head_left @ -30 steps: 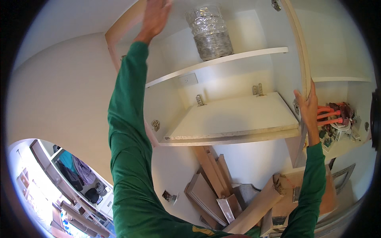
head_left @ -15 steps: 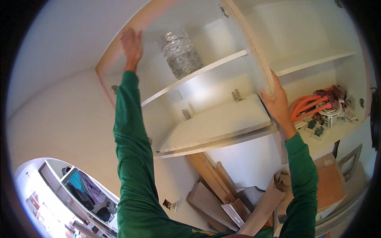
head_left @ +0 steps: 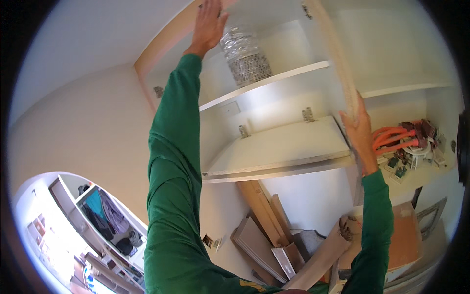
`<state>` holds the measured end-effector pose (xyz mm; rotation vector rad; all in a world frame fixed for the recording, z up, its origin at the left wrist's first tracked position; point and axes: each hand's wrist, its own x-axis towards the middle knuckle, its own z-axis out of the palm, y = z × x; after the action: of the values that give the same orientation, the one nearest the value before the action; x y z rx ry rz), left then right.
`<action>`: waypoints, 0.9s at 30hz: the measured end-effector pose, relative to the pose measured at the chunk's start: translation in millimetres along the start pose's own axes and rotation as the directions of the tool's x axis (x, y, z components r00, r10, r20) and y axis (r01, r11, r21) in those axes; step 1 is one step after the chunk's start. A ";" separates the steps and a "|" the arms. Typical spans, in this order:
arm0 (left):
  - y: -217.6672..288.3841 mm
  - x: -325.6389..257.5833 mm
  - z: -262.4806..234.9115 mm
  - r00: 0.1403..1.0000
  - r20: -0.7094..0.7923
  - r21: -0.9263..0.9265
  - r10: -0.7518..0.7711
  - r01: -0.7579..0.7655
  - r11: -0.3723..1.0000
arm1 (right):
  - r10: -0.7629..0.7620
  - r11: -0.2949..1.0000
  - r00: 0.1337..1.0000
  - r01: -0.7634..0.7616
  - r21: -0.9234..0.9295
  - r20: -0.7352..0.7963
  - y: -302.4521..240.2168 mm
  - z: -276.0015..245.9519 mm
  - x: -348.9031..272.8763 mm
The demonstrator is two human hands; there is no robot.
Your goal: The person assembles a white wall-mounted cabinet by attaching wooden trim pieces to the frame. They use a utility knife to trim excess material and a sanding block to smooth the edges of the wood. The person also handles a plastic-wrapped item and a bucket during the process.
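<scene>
Flat left hand point(head_left: 208, 24) beside ribbed foil duct point(head_left: 245, 56); right hand point(head_left: 360, 130) grips wooden panel edge point(head_left: 338, 63)

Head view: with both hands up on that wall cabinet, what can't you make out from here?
- Left hand: fingertips cut off by the picture's top edge; whether it presses the cabinet's top panel is unclear.
- Right hand: palm side hidden against the vertical divider, so its grip cannot be judged.
- Silver duct: upper end blocked by the left hand.
- Orange cables and small parts: too small to identify.
</scene>
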<state>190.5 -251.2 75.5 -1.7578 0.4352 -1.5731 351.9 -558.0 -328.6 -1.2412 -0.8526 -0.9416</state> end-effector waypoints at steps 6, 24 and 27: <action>-109.2 -123.3 -46.3 0.950 -0.098 -0.011 -0.297 0.298 0.955 | 0.118 0.993 0.993 -0.118 -0.017 0.008 -12.3 -2.3 -0.8; -196.4 -192.4 -97.0 0.832 -0.052 -0.042 -0.552 0.551 0.834 | 0.025 0.999 1.000 -0.025 -0.022 -0.010 1.1 7.4 -2.5; -173.7 -180.5 -82.8 0.762 -0.049 -0.063 -0.646 0.643 0.763 | 0.103 0.995 0.994 -0.103 0.008 0.024 -8.5 7.4 -5.0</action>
<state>39.0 -35.4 68.1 -2.0143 -0.1489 -2.1086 342.0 -550.7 -328.9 -1.2779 -0.8029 -0.8410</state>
